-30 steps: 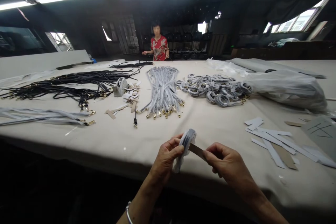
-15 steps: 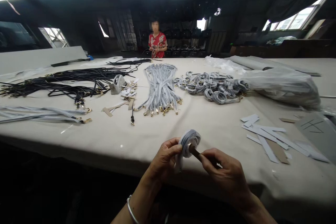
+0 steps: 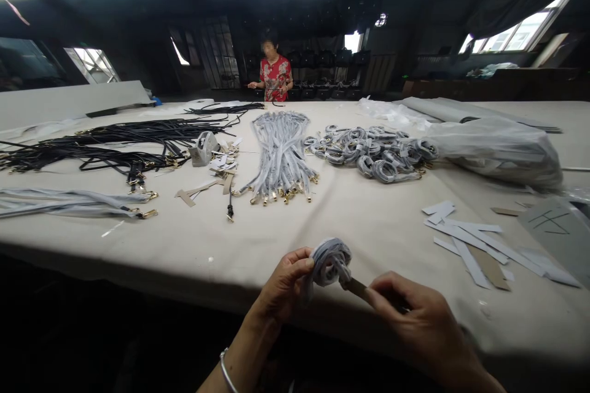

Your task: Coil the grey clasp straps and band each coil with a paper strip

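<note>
My left hand [image 3: 286, 279] pinches the side of a coiled strap [image 3: 328, 261] wrapped in whitish film, just above the table's near edge. My right hand [image 3: 417, 313] is closed on a flat brown strip [image 3: 357, 288], which looks like card. The strip's far end meets a wrapped strand at the coil's lower right; exactly how they join I cannot make out. Farther off, wrapped straps [image 3: 281, 153] with gold clasps lie in a bundle, and several wrapped coils [image 3: 373, 150] form a pile to its right.
Black straps [image 3: 138, 138] spread over the left side of the table [image 3: 249, 245]. A tape dispenser [image 3: 204, 148] stands by paper scraps. White and brown strips [image 3: 470, 242] lie at right, near a large plastic bag [image 3: 500, 150]. Someone in a red patterned top [image 3: 275, 77] stands across the table.
My right hand has drawn the brown strip right and down, and a wrapped strand now stretches from the coil to it. The coil has tilted slightly. The person opposite has spread their hands apart.
</note>
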The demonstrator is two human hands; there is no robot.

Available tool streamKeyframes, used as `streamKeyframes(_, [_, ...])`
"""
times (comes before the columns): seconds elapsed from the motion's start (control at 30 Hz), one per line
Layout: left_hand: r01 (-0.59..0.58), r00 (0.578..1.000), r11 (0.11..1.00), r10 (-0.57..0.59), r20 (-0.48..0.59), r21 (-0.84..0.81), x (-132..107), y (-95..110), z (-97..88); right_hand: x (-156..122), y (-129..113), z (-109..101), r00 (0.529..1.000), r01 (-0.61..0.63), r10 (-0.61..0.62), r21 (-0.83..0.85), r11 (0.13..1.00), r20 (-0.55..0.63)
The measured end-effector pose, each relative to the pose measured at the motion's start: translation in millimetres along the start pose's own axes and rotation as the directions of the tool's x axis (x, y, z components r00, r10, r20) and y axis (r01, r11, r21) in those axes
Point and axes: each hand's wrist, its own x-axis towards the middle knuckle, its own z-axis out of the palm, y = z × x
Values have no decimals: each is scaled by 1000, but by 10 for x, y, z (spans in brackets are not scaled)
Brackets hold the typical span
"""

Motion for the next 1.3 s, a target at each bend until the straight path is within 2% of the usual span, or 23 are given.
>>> streamKeyframes(0.03, [4, 1000, 1000, -4, 4, -2, 0, -11, 5, -9, -2, -61, 987, -158, 157, 52, 986, 21])
streamKeyframes(0.1, [10, 1000, 1000, -10, 17, -1, 5, -31, 40, -1, 4, -152, 919, -393, 380, 170, 904, 104])
streamKeyframes(0.23, [-38, 999, 999, 39, 36, -34, 18, -60, 149, 63, 120, -145, 790, -611, 525, 330, 720, 317])
streamKeyframes(0.3, [-55, 998, 997, 57, 39, -51, 23, -73, 178, 70, 209, -90, 766, -643, 552, 382, 663, 331])
streamKeyframes(0.33, [-54, 998, 997, 56, 30, -51, 27, -79, 181, 62, 244, -67, 790, -612, 545, 378, 694, 280])
streamKeyframes(0.37, [-45, 999, 998, 45, 14, -45, 32, -84, 178, 50, 265, -53, 843, -536, 505, 337, 774, 182])
streamKeyframes(0.4, [-28, 1000, 999, 28, -5, -37, 38, -87, 172, 37, 269, -46, 909, -414, 411, 249, 876, 66])
streamKeyframes(0.43, [-7, 1000, 1000, 6, -26, -27, 43, -89, 165, 27, 255, -46, 964, -258, 264, 125, 958, -38])
streamKeyframes(0.47, [17, 999, 1000, -18, -42, -12, 48, -88, 161, 22, 225, -48, 991, -94, 94, 0, 996, -97])
streamKeyframes(0.5, [41, 998, 999, -40, -48, 6, 52, -87, 161, 25, 182, -46, 992, 48, -58, -89, 995, -115])
streamKeyframes(0.53, [57, 998, 998, -56, -40, 26, 53, -85, 167, 35, 134, -36, 981, 146, -161, -127, 981, -111])
streamKeyframes(0.57, [62, 998, 997, -61, -24, 43, 53, -83, 178, 49, 85, -14, 974, 190, -202, -118, 975, -101])
streamKeyframes(0.7, [11, 999, 1000, -12, 47, 21, 42, -80, 202, 81, 24, 176, 991, 96, -86, 102, 990, -104])
streamKeyframes(0.8, [7, 1000, 984, -6, 8, -179, 36, -23, 128, 36, 204, 254, 994, 57, -37, 209, 976, -102])
streamKeyframes(0.87, [-12, 999, 940, -2, -41, -340, 33, 66, 41, -6, 387, 199, 987, -33, 79, 303, 952, -141])
streamKeyframes(0.93, [-93, 994, 923, 65, -87, -373, 25, 169, -37, -33, 532, 85, 947, -157, 265, 456, 876, -184])
streamKeyframes(1.0, [-175, 983, 954, 157, -92, -242, 13, 247, -75, -38, 558, -16, 895, -242, 403, 550, 799, -191])
streamKeyframes(1.03, [-183, 982, 972, 174, -68, -147, 5, 267, -76, -33, 518, -39, 887, -275, 427, 539, 796, -177])
streamKeyframes(1.1, [-150, 988, 988, 151, -13, 21, -13, 272, -47, -12, 349, -19, 913, -308, 390, 429, 849, -118])
streamKeyframes(1.2, [-83, 996, 990, 80, 27, 116, -43, 233, 13, 52, 31, 137, 956, -275, 292, 269, 923, -25])
streamKeyframes(1.3, [-61, 998, 983, 54, 45, 176, -60, 193, 43, 135, -169, 314, 941, -329, 338, 298, 896, 20])
